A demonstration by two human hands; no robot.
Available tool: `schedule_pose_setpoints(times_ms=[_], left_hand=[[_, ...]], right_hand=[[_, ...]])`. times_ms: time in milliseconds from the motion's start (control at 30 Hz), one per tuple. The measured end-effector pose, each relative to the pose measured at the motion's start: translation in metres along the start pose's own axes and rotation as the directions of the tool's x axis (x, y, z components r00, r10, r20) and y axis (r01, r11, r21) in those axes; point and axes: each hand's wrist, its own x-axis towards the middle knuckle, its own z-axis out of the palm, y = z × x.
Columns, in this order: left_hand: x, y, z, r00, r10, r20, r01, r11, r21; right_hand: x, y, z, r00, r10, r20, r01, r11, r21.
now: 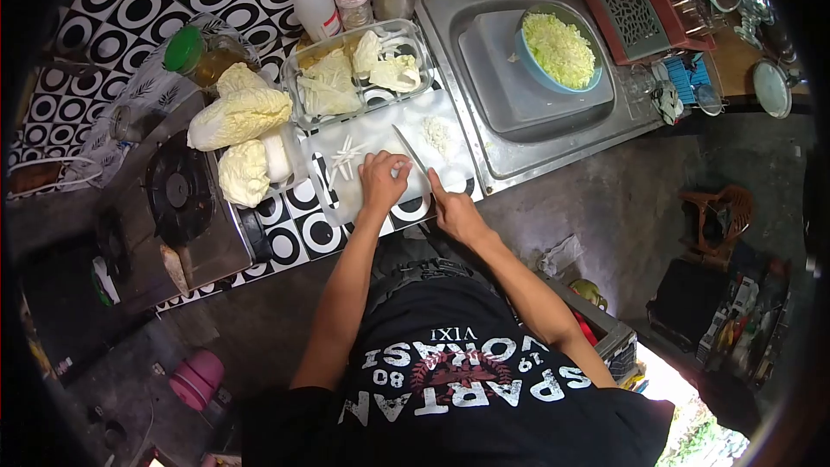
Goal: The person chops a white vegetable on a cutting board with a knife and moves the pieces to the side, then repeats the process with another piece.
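Observation:
My right hand point(458, 214) is closed around the handle of a kitchen knife point(412, 149), whose blade lies over a translucent cutting board point(350, 201). Close to the blade on its left, my left hand point(383, 182) is curled on the board, its fingers pinched on thin white vegetable strips that they mostly hide. More white strips point(345, 158) lie left of that hand. Finely chopped white pieces point(436, 135) form a small pile to the right of the knife. Behind the board, a clear plastic container point(298, 108) holds pale cabbage leaves point(328, 85).
Whole napa cabbages point(242, 117) sit left of the board, beside a gas stove point(177, 195). On the right, a blue bowl point(562, 86) of shredded cabbage stands in the steel sink point(510, 156). Bottles point(350, 0) and a utensil cup point(394, 0) stand behind.

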Motion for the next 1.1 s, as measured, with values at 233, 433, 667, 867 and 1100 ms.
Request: schedule_pose_setpoints(times_ms=[233, 433, 667, 867, 1100], left_hand=[[0.000, -0.003, 0.002, 1.000, -0.002, 0.005, 0.002, 1.000, -0.004], [-0.004, 0.000, -0.001, 0.997, 0.069, 0.026, -0.070, 0.997, 0.038], [-0.003, 0.003, 0.004, 1.000, 0.007, -0.016, -0.006, 0.999, 0.039], [-0.002, 0.001, 0.006, 0.999, 0.011, -0.044, -0.008, 0.998, 0.061], [-0.003, -0.004, 0.005, 0.996, 0.074, -0.040, -0.073, 0.997, 0.026]], right_hand=[[-0.020, 0.015, 0.015, 0.999, 0.047, 0.017, -0.045, 0.993, -0.113], [0.024, 0.013, 0.020, 0.999, -0.019, -0.034, 0.015, 0.994, -0.106], [0.009, -0.005, -0.002, 1.000, 0.001, 0.008, -0.001, 0.998, -0.064], [-0.022, 0.015, 0.014, 1.000, -0.005, -0.026, 0.001, 0.991, -0.135], [0.023, 0.015, 0.023, 0.999, -0.017, -0.031, 0.012, 0.987, -0.158]])
